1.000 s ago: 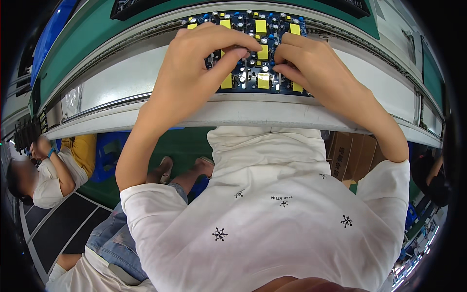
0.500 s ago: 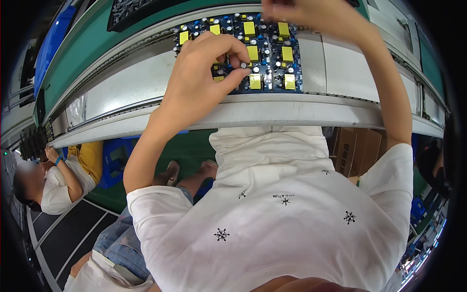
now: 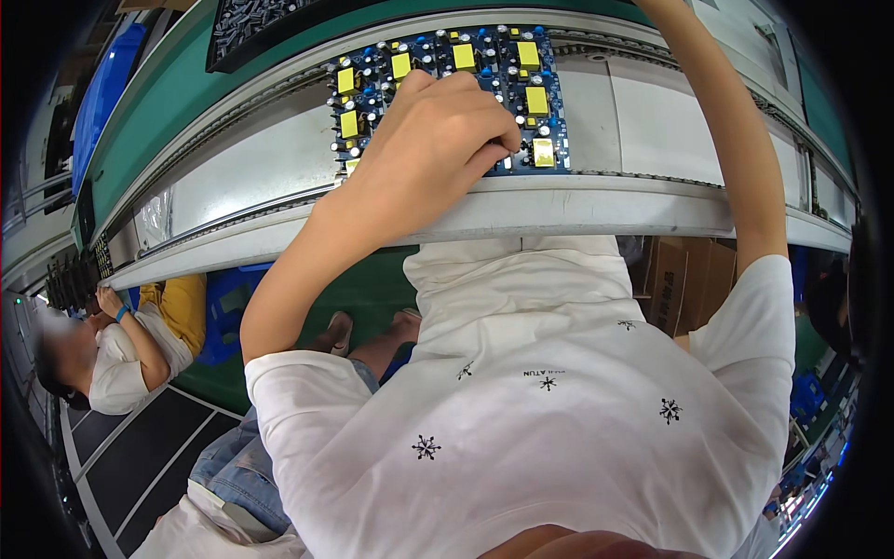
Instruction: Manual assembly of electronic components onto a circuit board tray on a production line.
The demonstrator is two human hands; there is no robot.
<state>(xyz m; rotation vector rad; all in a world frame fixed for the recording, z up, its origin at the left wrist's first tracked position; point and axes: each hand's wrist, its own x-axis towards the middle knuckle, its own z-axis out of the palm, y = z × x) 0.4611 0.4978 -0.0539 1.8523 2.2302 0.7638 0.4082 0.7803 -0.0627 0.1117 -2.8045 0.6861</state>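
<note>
A dark blue circuit board panel (image 3: 562, 140) lies on the conveyor before me, crowded with yellow block-shaped transformers (image 3: 537, 101) and small round silver-topped capacitors. Over the middle and lower part of the panel is my left hand (image 3: 433, 135), its back toward me. Its thumb and fingertips are pinched together low at the board's right side, beside a yellow transformer. What they hold, if anything, is hidden behind the fingers. Of my right arm only the forearm (image 3: 722, 102) shows, reaching past the top edge, and the hand is out of view.
A pale metal rail (image 3: 605, 210) runs between me and the panel, with chain tracks along the conveyor. Beyond it, at upper left, stands a black tray (image 3: 220, 65) of small grey parts. Another person (image 3: 126, 359) sits at far left. A cardboard box (image 3: 694, 279) is below the rail.
My left hand has moved right and down to the board; the silver-topped capacitor seen in its pinch is now hidden. My right hand has gone out past the top edge.
</note>
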